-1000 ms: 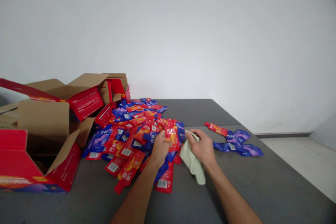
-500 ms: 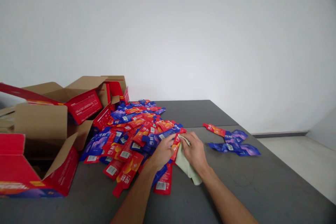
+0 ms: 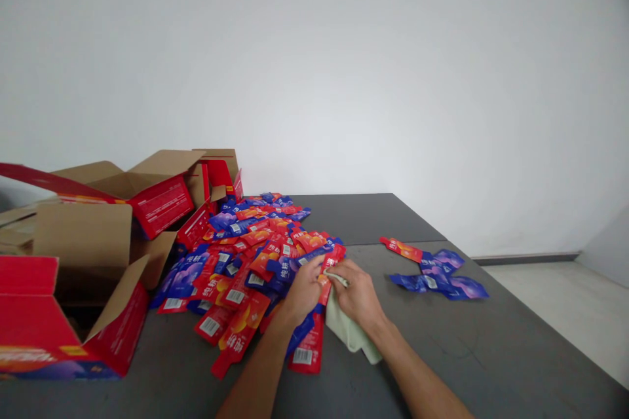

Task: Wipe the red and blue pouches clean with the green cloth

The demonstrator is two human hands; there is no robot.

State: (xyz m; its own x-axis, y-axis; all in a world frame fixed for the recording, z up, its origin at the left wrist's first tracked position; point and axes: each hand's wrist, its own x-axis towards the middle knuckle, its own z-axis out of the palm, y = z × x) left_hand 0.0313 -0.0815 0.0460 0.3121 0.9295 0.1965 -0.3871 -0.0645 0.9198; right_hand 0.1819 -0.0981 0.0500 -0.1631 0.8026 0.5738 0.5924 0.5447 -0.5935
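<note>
My left hand (image 3: pixel 305 288) is closed on the left edge of a red pouch (image 3: pixel 335 256) with white lettering, holding it over the right side of a heap. A pale green cloth (image 3: pixel 351 330) is bunched in my closed right hand (image 3: pixel 354 291), whose fingers press it against the pouch's face. The cloth's loose end hangs down to the table. Beneath and left of my hands lies the heap of red and blue pouches (image 3: pixel 246 285), many with barcodes showing. The lower part of the held pouch is partly hidden by my fingers.
Open red cardboard boxes stand at the left, the nearest box (image 3: pixel 29 321) with its flaps up and others (image 3: pixel 164 203) behind. Several pouches (image 3: pixel 442 275) lie apart on the grey table (image 3: pixel 442 353) at the right. A white wall (image 3: pixel 344 78) rises behind.
My right hand with the cloth has slid slightly down and left along the red pouch, whose upper end now shows more. The whole view has shifted slightly downward.
</note>
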